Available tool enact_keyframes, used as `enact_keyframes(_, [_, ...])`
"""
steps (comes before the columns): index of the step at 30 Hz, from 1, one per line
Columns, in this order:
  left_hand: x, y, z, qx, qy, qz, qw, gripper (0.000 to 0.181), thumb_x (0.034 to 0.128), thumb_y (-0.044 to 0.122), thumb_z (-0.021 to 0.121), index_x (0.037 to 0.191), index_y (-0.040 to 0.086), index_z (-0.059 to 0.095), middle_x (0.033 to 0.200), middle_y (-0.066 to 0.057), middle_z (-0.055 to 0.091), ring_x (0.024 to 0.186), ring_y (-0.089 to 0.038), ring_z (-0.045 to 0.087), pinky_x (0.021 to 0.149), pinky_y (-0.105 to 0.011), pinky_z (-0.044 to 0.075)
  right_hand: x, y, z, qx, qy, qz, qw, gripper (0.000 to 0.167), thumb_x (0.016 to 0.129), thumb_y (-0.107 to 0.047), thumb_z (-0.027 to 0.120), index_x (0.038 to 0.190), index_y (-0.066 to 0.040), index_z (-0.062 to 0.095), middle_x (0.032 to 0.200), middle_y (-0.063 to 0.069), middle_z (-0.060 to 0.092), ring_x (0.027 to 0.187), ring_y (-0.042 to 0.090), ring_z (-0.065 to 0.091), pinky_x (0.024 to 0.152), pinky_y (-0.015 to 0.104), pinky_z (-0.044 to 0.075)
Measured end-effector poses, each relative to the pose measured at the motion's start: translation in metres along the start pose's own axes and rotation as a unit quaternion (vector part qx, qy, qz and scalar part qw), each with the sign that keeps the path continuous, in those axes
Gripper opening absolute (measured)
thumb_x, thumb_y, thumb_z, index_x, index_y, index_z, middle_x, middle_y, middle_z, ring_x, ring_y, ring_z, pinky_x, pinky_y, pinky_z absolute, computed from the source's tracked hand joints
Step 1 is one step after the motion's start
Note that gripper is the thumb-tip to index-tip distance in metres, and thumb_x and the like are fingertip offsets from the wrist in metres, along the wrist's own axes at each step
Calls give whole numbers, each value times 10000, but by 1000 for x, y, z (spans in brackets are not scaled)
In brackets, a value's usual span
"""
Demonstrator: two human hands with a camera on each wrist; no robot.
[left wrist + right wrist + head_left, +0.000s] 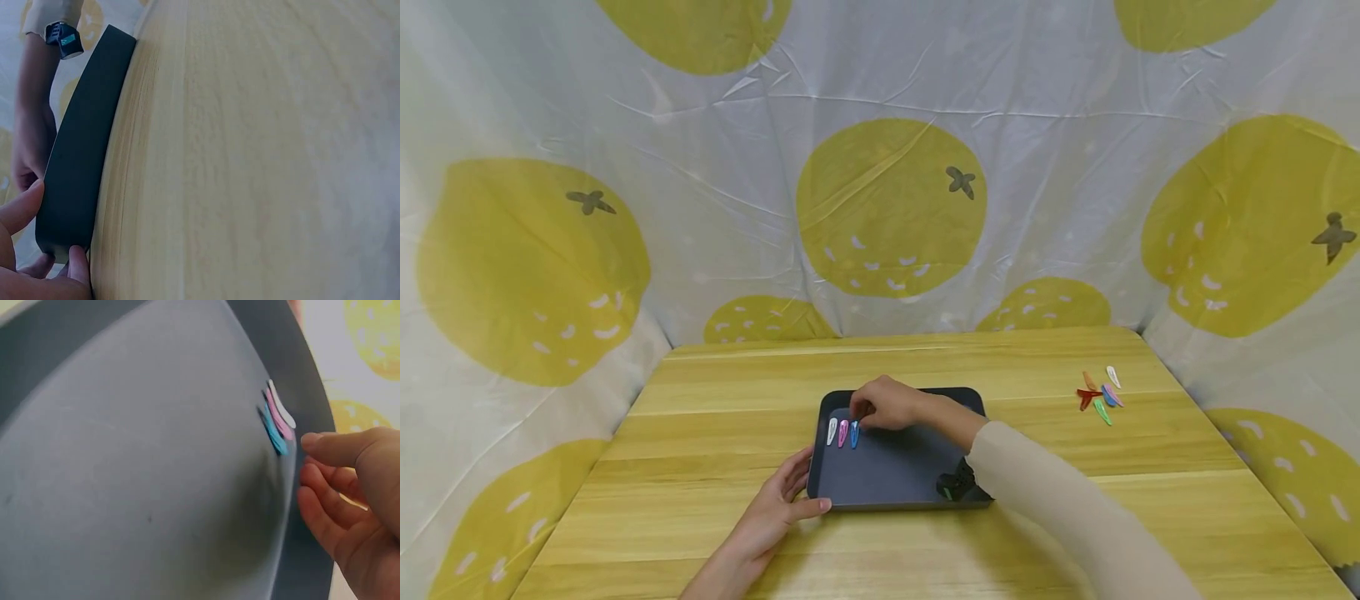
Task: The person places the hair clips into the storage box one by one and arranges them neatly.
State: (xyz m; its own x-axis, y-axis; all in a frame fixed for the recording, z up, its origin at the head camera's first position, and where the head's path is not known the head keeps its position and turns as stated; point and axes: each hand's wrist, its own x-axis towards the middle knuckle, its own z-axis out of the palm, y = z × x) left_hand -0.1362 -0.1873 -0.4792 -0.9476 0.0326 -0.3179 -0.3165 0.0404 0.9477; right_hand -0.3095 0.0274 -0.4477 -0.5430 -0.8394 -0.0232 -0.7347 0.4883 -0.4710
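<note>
Head view, blue clip [854, 436]: is lying in the tray [887, 479] beside the pink clip [842, 434], long axis running near-to-far, narrow end pointing nearward.
Right hand [886, 403]: is reaching across, fingers loosely bent, gripping nothing, hovering beside the clips.
Left hand [784, 492]: is gripping the tray's near-left corner.

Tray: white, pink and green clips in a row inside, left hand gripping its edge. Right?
Not green: the third clip in the tray is blue, per the head view. White clip, pink clip and the left hand gripping the edge are right.
</note>
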Motion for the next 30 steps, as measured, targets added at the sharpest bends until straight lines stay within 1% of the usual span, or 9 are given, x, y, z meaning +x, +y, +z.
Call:
enact_keyframes(6, [-1, -1, 1, 4, 3, 38, 10000, 940, 798, -23, 846, 1592, 66, 352, 1610, -233, 347, 1471, -431, 296, 1191, -620, 249, -14, 4, -12, 197, 9, -128, 9997, 149, 964, -80, 735, 1111, -62, 745, 963, -41, 678, 874, 100, 606, 806, 259, 532])
enact_keyframes(11, [-2, -2, 1, -2, -6, 58, 10000, 937, 797, -26, 845, 1590, 60, 354, 1609, -232, 351, 1470, -430, 299, 1195, -618, 241, -27, 10, -21, 268, 107, -204, 9994, 152, 963, -70, 736, 1108, -25, 742, 966, -23, 698, 881, 110, 633, 811, 276, 543])
enact_keyframes(16, [0, -3, 1, -13, -81, 163, 9998, 922, 805, -23, 838, 1588, 52, 356, 1603, -235, 359, 1468, -434, 304, 1197, -609, 245, -40, 19, -30, 396, 186, -94, 9990, 160, 968, -60, 727, 1122, -17, 738, 985, -21, 700, 909, 124, 653, 829, 290, 557])
enact_keyframes(20, [2, -4, 1, -72, -78, 246, 9996, 912, 805, -38, 829, 1584, 51, 363, 1600, -227, 368, 1466, -425, 310, 1202, -597, 244, -51, 26, -38, 497, 226, -46, 9985, 171, 979, -60, 712, 1144, -18, 731, 1018, -1, 700, 952, 153, 664, 845, 297, 565])
enact_keyframes(23, [1, -3, 0, -79, -41, 253, 9996, 921, 799, -48, 832, 1586, 50, 362, 1602, -233, 363, 1471, -431, 303, 1203, -595, 240, -60, 32, -44, 501, 274, -27, 9984, 176, 985, -63, 706, 1154, -22, 729, 1044, 18, 706, 972, 164, 669, 848, 295, 570])
enact_keyframes(30, [-1, -5, 0, -118, -80, 302, 9994, 919, 808, -65, 816, 1589, 35, 343, 1606, -251, 342, 1480, -441, 285, 1208, -576, 239, -85, 44, -55, 598, 364, 49, 9975, 164, 993, -82, 699, 1148, -37, 729, 1039, 13, 702, 955, 169, 679, 810, 303, 579])
